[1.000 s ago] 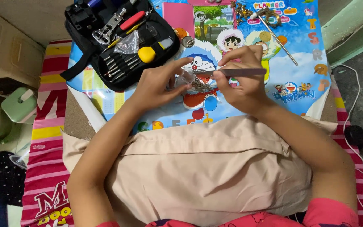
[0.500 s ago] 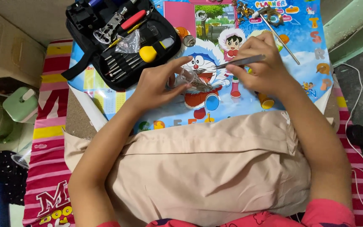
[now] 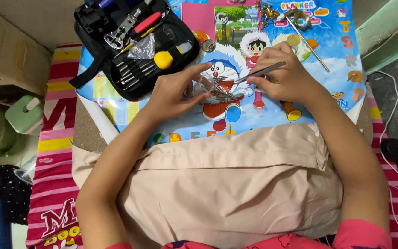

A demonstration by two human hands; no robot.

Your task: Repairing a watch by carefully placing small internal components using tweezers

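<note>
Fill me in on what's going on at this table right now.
A person sits at a cartoon-printed mat, bent over a small metal piece. The left hand steadies it against the mat, while the right hand holds a slim metal tool with its tip at the piece. An open black tool case with screwdrivers lies at the far left, and small metal parts sit beyond.

You have one view only, from the camera on your head, tilted steeply down and slightly forward over your lap. It sits close: your forearms fill the lower frame, your left hand (image 3: 173,94) and right hand (image 3: 284,80) meet near centre. The surface (image 3: 263,120) reaches the top edge; its far side seems cut off there.
</note>
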